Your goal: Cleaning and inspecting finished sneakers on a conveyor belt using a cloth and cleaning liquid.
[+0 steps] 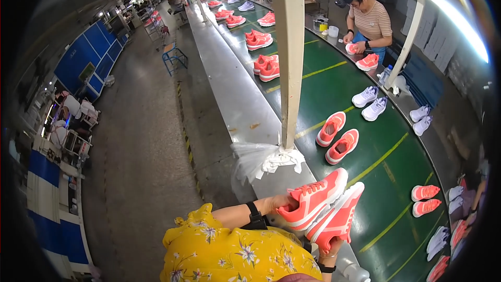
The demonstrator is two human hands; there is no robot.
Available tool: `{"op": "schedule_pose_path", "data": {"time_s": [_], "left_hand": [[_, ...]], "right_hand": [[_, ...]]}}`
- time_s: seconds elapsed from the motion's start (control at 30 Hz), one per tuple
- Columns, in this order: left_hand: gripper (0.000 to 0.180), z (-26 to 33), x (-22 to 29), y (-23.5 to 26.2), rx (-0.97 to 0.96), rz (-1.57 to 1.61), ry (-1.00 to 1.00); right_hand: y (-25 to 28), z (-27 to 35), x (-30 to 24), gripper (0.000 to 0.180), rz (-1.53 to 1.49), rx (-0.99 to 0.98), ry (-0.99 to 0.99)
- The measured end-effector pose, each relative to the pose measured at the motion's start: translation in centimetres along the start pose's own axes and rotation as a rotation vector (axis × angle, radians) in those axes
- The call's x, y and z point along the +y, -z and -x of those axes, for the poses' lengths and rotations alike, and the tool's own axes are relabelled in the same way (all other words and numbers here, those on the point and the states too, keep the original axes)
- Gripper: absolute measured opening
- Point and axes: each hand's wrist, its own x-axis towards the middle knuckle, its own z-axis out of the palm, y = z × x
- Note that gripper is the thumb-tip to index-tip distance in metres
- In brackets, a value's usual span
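My left hand (279, 202) grips the heel of a coral-pink sneaker (313, 198) held upright over the near edge of a green conveyor belt (386, 177). My right hand (330, 248), mostly hidden, holds a second matching sneaker (338, 218) tilted on its side, sole outward, touching the first. A black band sits on my left wrist (254, 210). My yellow flowered sleeve (229, 250) fills the lower middle.
Pairs of pink sneakers (336, 137) and white sneakers (369, 102) lie along the belt. A person in a striped shirt (369, 21) handles a pink shoe across it. A pale post (289, 57) with plastic wrap (261, 159) at its foot rises beside me. Blue cabinets (91, 57) line the left aisle.
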Motion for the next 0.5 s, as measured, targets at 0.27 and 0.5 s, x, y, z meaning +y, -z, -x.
{"op": "schedule_pose_path", "data": {"time_s": [0.27,0.5], "left_hand": [[0.040,0.6,1.6,-3.9,-0.182,-0.081,-0.014],[0.073,1.2,3.6,-6.6,-0.048,-0.535,-0.419]], "right_hand": [[1.0,1.0,-0.6,0.057,0.141,-0.005,0.118],[3.4,0.6,-0.7,0.051,0.231,0.055,0.125]]}}
